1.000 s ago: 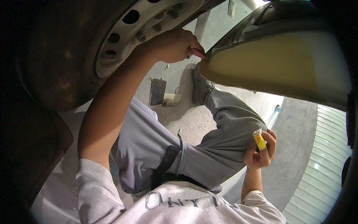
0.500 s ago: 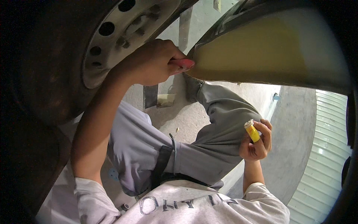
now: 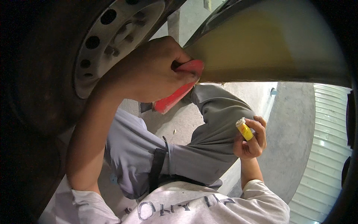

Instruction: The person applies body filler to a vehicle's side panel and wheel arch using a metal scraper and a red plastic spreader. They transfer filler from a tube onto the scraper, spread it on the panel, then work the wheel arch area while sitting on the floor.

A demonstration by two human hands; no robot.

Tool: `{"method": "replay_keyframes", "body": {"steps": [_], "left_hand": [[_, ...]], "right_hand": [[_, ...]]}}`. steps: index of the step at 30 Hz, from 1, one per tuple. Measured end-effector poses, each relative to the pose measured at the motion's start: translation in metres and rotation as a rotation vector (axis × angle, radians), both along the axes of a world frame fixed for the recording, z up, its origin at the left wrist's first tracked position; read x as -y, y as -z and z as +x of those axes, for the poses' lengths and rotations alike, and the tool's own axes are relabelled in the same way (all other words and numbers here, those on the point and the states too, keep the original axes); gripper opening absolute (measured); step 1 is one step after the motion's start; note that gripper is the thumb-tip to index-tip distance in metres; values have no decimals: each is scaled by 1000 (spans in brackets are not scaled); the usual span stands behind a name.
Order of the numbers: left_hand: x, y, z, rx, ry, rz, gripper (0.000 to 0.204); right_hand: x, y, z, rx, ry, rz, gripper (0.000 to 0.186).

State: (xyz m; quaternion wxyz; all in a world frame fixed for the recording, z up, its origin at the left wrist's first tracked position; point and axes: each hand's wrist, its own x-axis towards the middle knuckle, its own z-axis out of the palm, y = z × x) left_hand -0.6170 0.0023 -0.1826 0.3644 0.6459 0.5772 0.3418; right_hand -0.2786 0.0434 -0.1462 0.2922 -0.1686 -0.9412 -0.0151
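Note:
My left hand (image 3: 164, 72) is closed around a flat red pad (image 3: 173, 97), beside the near lower edge of a dark body panel (image 3: 250, 50) with a large tan patch and a greyer band to its right. Just left of this hand is a wheel, its steel rim (image 3: 89, 59) inside a dark tyre (image 3: 44, 67). My right hand (image 3: 250, 143) has its fingers curled around a small yellow tube (image 3: 245, 131) with a ragged white top, over my right leg.
My grey-trousered legs (image 3: 212, 134) are bent below the panel. Beneath lie the pale concrete floor (image 3: 171, 123) and a small piece of debris (image 3: 174, 131). A ribbed white surface (image 3: 326, 142) runs down the right side beside a grey strip (image 3: 283, 142).
My left hand has moved down and turned, showing much more of the red pad. My right hand and the yellow tube have shifted slightly up and left in the picture.

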Motion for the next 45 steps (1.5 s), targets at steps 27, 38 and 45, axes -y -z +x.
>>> {"method": "replay_keyframes", "body": {"steps": [27,38,45], "left_hand": [[-2,-108,14,635,-41,88,28],[-12,-95,23,977,65,302,27],[30,-57,-14,430,-550,277,38]], "right_hand": [[-1,-7,-1,-8,-8,-54,18],[-3,-9,-2,22,4,-27,18],[-4,-8,-4,6,-11,-45,19]]}}
